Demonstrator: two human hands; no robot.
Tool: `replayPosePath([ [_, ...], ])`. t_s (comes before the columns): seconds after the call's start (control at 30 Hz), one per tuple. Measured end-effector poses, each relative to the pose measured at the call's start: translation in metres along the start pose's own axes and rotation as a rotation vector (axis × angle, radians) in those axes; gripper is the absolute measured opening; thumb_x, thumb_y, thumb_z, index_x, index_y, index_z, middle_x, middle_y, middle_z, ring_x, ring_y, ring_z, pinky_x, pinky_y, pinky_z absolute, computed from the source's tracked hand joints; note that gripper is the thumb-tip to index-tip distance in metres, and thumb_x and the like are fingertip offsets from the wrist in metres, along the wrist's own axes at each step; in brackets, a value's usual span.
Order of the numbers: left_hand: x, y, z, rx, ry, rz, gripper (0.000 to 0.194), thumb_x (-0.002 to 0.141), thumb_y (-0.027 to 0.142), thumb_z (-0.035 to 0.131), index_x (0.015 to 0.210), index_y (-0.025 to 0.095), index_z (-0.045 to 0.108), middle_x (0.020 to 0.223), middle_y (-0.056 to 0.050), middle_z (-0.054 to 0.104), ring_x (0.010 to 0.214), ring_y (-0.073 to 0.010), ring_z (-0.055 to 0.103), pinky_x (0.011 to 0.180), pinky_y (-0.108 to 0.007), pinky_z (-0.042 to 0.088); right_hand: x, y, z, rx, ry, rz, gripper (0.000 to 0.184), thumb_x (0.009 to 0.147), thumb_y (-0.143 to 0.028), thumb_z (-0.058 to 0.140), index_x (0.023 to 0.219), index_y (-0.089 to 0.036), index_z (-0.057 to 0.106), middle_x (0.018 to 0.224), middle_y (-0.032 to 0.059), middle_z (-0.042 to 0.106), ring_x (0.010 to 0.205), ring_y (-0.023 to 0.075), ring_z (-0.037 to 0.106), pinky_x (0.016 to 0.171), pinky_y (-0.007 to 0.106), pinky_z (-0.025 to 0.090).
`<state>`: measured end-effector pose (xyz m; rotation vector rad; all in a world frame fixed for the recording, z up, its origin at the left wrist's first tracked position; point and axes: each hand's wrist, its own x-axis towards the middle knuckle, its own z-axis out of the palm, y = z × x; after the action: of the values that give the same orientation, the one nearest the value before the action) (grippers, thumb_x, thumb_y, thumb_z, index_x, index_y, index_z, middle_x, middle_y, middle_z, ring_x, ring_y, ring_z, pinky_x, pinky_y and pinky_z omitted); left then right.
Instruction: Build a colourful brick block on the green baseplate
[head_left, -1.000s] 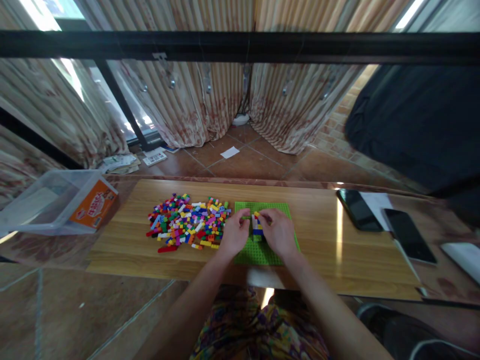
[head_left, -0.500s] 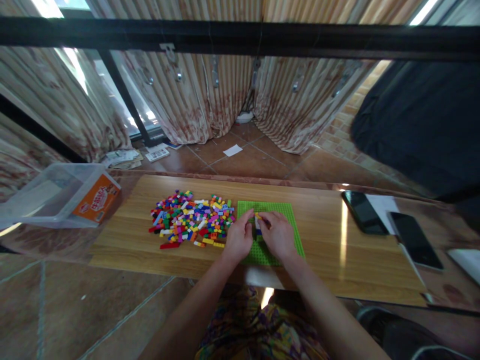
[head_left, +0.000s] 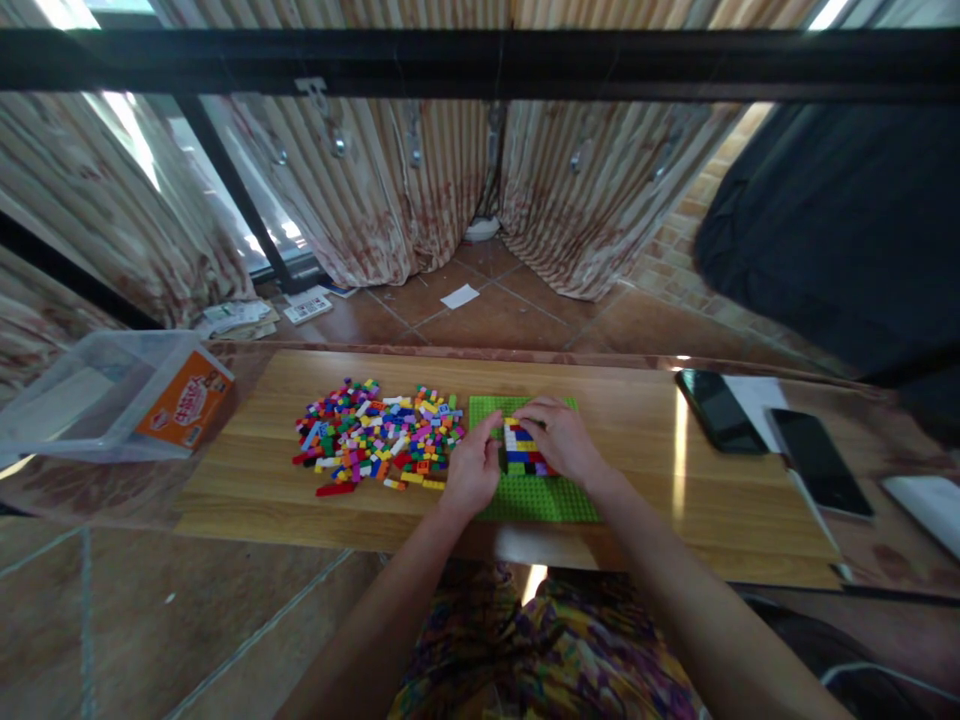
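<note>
A green baseplate [head_left: 541, 497] lies on the wooden table [head_left: 652, 500] in front of me. On it stands a small flat build of bricks [head_left: 523, 450] in white, yellow, red, blue and black rows. My left hand [head_left: 471, 468] rests on the plate's left edge, fingers curled, thumb and forefinger against the build's left side. My right hand [head_left: 564, 440] sits to the right of the build, its bent fingers reaching over the far top edge. Just left of my left hand spreads a heap of loose coloured bricks [head_left: 375, 437].
A clear plastic box with an orange label [head_left: 120, 395] stands off the table's left end. Two dark phones [head_left: 716, 410] [head_left: 817, 450] lie on white paper at the right. Beyond the table are tiled floor, curtains and a black bar [head_left: 480, 62] overhead.
My hands were pinched close together over the build. They have drawn apart, the right one moving right and farther back, so the build's coloured rows show between them.
</note>
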<state>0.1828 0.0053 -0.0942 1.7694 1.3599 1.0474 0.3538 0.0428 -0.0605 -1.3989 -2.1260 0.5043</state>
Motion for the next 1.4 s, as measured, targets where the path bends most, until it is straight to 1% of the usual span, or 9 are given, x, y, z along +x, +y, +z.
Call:
replayPosePath([
  [0.23,-0.001,0.000,0.000,0.036,-0.007,0.023,0.046,0.089,0.012,0.044,0.134,0.018,0.052,0.130,-0.009,0.063,0.122,-0.0211,0.059,0.107,-0.040,0.046,-0.001,0.000,-0.001,0.001,0.008,-0.008,0.021,0.089,-0.017,0.055,0.088,-0.022,0.075,0.090,0.0039,0.071,0.088,0.0176,0.060,0.084,0.032,0.046],
  [0.37,-0.002,0.001,0.001,0.058,-0.006,0.032,0.045,0.090,0.013,0.043,0.134,0.019,0.052,0.132,-0.009,0.062,0.123,-0.0211,0.058,0.107,-0.040,0.045,-0.003,0.000,-0.001,-0.007,0.008,-0.047,0.021,0.089,-0.017,0.056,0.086,-0.022,0.075,0.089,0.0038,0.071,0.087,0.0174,0.060,0.083,0.032,0.045],
  [0.63,-0.004,-0.001,0.003,0.099,0.009,0.076,0.045,0.091,0.014,0.039,0.134,0.016,0.052,0.134,-0.010,0.061,0.125,-0.0208,0.056,0.109,-0.039,0.044,0.004,-0.003,-0.006,-0.037,-0.043,-0.042,0.022,0.087,-0.013,0.056,0.083,-0.022,0.076,0.088,0.0035,0.072,0.085,0.0173,0.063,0.083,0.031,0.046],
  [0.8,-0.005,0.000,0.004,0.131,0.011,0.067,0.046,0.091,0.015,0.039,0.135,0.017,0.051,0.132,-0.011,0.062,0.123,-0.0213,0.058,0.107,-0.038,0.045,0.006,-0.004,-0.008,-0.051,-0.059,-0.074,0.023,0.087,-0.014,0.056,0.078,-0.022,0.075,0.087,0.0035,0.072,0.083,0.0171,0.063,0.082,0.030,0.047],
  [1.0,-0.006,-0.001,0.005,0.196,-0.001,0.067,0.048,0.091,0.014,0.039,0.138,0.018,0.048,0.131,-0.011,0.063,0.119,-0.0221,0.060,0.105,-0.039,0.047,0.009,-0.001,-0.005,-0.083,-0.091,-0.083,0.023,0.088,-0.014,0.055,0.078,-0.022,0.075,0.083,0.0033,0.071,0.081,0.0170,0.062,0.080,0.030,0.048],
  [1.13,-0.006,-0.003,0.007,0.203,-0.004,0.084,0.051,0.088,0.011,0.040,0.138,0.017,0.047,0.128,-0.011,0.064,0.119,-0.0219,0.060,0.106,-0.039,0.046,0.007,-0.004,-0.002,-0.113,-0.049,-0.089,0.025,0.088,-0.013,0.055,0.073,-0.020,0.074,0.080,0.0040,0.071,0.079,0.0170,0.061,0.080,0.030,0.048],
  [1.2,-0.004,0.000,0.007,0.184,-0.005,0.089,0.050,0.088,0.010,0.040,0.137,0.016,0.047,0.128,-0.012,0.064,0.119,-0.0221,0.060,0.105,-0.039,0.047,0.006,-0.006,-0.001,-0.107,-0.034,-0.087,0.025,0.087,-0.012,0.055,0.074,-0.020,0.074,0.080,0.0041,0.071,0.079,0.0169,0.062,0.081,0.030,0.048],
  [1.3,-0.002,0.012,-0.004,0.165,0.018,0.101,0.046,0.090,0.011,0.039,0.135,0.015,0.048,0.128,-0.014,0.063,0.118,-0.0224,0.060,0.102,-0.041,0.049,0.001,-0.008,-0.005,-0.041,-0.018,-0.048,0.019,0.086,-0.014,0.058,0.084,-0.022,0.076,0.087,0.0039,0.074,0.084,0.0177,0.066,0.084,0.031,0.049],
  [1.4,-0.006,0.027,-0.030,0.205,0.099,0.109,0.041,0.091,0.012,0.039,0.130,0.017,0.052,0.124,-0.013,0.065,0.114,-0.0212,0.062,0.100,-0.040,0.050,-0.010,-0.008,-0.013,0.054,0.120,0.007,0.020,0.087,-0.020,0.057,0.096,-0.023,0.075,0.098,0.0057,0.075,0.091,0.0199,0.067,0.087,0.035,0.051],
])
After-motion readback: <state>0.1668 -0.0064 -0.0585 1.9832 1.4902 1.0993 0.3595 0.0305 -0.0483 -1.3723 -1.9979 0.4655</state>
